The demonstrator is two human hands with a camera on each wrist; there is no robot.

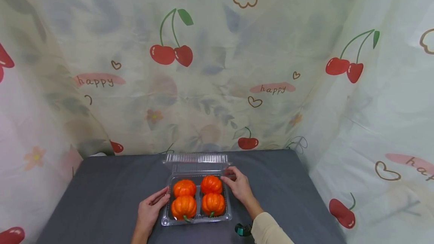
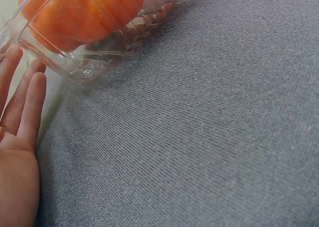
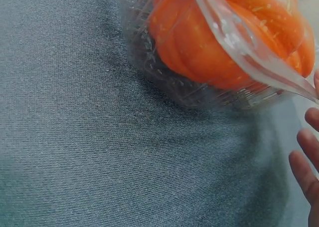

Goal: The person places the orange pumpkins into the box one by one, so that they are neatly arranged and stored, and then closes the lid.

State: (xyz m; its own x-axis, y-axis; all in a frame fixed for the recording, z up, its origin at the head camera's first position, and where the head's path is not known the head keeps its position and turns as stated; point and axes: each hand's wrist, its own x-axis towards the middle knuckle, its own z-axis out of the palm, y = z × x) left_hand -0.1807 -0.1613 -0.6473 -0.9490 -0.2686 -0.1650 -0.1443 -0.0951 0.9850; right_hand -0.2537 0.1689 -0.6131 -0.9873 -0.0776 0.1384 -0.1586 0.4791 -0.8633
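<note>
A clear plastic clamshell box (image 1: 198, 220) holds several small orange pumpkins (image 1: 213, 204), in two columns with a divider between them. Its transparent lid (image 1: 196, 158) stands raised at the back. My left hand (image 1: 149, 210) lies along the box's left side, fingers extended and fingertips at the wall; in the left wrist view they reach up to the clear plastic (image 2: 92, 67). At the back right corner, my right hand (image 1: 240, 186) holds the edge between thumb and forefinger. Its other fingers (image 3: 304, 167) are spread off the rim in the right wrist view.
A dark grey cloth covers the table (image 1: 112, 195). Near the right forearm lies a black and teal band-like object (image 1: 242, 230), partly by the cream sleeve (image 1: 269, 229). Printed curtains (image 1: 210, 86) with cherries and hearts close in the back and both sides.
</note>
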